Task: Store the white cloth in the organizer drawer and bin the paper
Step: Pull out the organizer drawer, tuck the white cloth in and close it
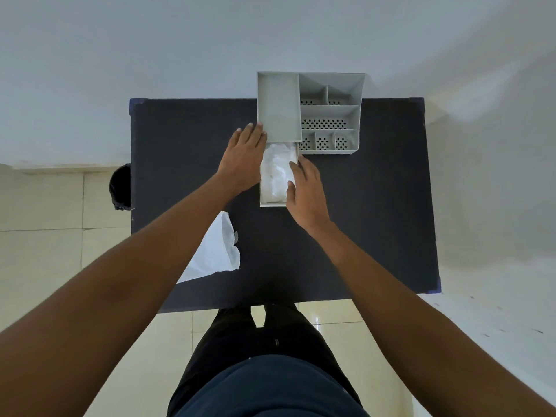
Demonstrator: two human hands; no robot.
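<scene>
A grey organizer (pixel 331 109) stands at the far middle of the dark table (pixel 376 206). Its drawer (pixel 272 204) is pulled out toward me, and the crumpled white cloth (pixel 276 173) lies inside it. My left hand (pixel 243 158) rests flat against the drawer's left side, fingertips touching the organizer's front corner. My right hand (pixel 307 191) lies on the drawer's right edge, with fingers touching the cloth. A white sheet of paper (pixel 216 251) lies on the table near its left front, partly hidden under my left forearm.
A black bin (pixel 120 188) stands on the tiled floor just past the table's left edge. The organizer has several open compartments with perforated bottoms. A pale wall rises behind the table. My legs stand at the table's front edge.
</scene>
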